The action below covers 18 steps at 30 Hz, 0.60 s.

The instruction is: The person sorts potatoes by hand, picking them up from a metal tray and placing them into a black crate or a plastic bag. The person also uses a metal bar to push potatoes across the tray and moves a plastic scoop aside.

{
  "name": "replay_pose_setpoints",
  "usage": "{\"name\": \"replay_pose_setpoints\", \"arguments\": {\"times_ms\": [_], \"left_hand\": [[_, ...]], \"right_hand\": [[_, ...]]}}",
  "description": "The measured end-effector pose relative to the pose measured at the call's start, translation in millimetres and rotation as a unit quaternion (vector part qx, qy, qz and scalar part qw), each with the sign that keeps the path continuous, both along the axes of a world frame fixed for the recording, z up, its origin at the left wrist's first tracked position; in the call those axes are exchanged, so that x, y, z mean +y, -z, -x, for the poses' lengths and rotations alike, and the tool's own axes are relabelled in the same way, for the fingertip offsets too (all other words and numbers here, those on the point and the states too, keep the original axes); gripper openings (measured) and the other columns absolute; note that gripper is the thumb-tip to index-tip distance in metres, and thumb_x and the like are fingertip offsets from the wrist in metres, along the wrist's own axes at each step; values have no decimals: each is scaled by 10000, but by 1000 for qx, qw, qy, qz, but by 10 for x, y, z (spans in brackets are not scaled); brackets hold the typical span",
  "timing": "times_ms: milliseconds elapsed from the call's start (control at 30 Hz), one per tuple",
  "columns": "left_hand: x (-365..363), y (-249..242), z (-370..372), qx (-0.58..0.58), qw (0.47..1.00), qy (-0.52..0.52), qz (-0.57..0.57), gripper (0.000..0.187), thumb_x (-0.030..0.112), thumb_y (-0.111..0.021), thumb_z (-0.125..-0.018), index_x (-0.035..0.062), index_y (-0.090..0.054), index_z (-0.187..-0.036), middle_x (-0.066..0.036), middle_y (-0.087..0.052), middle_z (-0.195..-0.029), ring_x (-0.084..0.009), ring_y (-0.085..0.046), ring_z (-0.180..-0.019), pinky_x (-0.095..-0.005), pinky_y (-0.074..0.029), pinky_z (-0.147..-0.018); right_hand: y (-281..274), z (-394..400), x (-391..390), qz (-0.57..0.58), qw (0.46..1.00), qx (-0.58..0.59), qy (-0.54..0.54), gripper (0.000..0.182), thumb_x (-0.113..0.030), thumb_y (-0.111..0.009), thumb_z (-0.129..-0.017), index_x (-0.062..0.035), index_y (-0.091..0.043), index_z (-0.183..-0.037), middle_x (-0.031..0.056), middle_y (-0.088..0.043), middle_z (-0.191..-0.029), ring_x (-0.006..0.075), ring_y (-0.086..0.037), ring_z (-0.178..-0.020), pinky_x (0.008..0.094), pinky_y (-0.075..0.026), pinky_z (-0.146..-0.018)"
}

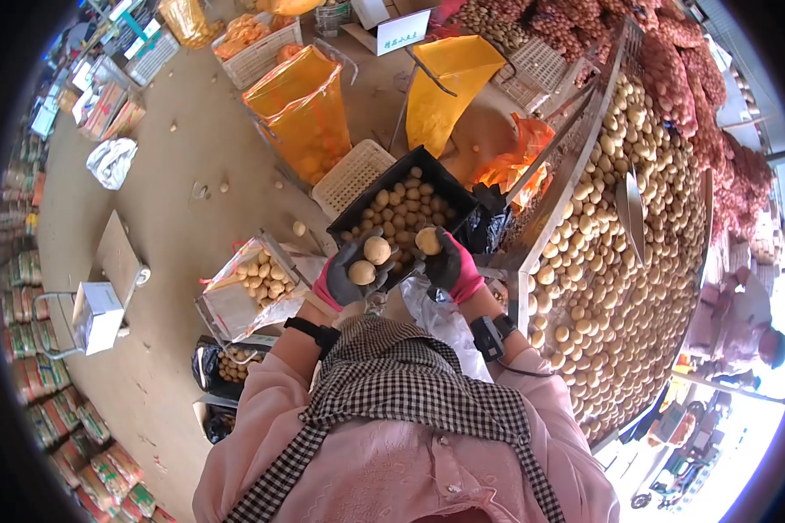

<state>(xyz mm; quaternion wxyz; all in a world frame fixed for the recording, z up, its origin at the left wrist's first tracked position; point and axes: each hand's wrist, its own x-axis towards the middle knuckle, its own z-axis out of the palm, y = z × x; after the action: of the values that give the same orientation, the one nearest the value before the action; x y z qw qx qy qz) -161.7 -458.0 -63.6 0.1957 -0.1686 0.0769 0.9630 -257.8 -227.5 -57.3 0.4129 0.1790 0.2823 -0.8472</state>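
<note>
My left hand (338, 277), in a dark glove with a pink cuff, is closed around two potatoes, an upper potato (377, 250) and a lower potato (362, 273). In a matching glove, my right hand (448, 267) grips a single potato (427, 241) near its fingertips. Both hands are over the near end of a black crate (450, 185), whose floor is covered with potatoes (401, 209). Part of the crate's near end is hidden behind my hands.
On the right, a large sloping table carries many potatoes (619, 261) and a metal scoop-like plate (630, 213). Yellow bags (301, 113) on frames stand ahead, beside a pale plastic basket (355, 179). A white-lined bag of potatoes (263, 279) is left. Another person (741, 322) is far right.
</note>
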Motion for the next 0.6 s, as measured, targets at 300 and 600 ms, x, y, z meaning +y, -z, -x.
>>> {"name": "replay_pose_setpoints", "arguments": {"times_ms": [300, 600], "left_hand": [[127, -266, 235, 187, 936, -9, 299, 590, 86, -628, -892, 100, -448, -1453, -100, -543, -1377, -231, -537, -1268, -363, -472, -1038], [244, -475, 566, 326, 713, 0, 620, 707, -37, -738, -732, 49, -514, -1397, -107, -556, -1379, -247, -550, -1254, -335, -457, -1052]], "right_hand": [[239, -132, 230, 33, 995, 89, 35, 496, -390, -496, -1022, -92, -454, -1415, 114, -584, -1280, 261, -614, -1113, 428, -539, -902], [52, -330, 227, 121, 987, 70, 78, 515, -376, -513, -1010, -103, -428, -1439, 122, -539, -1344, 313, -583, -1178, 485, -491, -978]]}}
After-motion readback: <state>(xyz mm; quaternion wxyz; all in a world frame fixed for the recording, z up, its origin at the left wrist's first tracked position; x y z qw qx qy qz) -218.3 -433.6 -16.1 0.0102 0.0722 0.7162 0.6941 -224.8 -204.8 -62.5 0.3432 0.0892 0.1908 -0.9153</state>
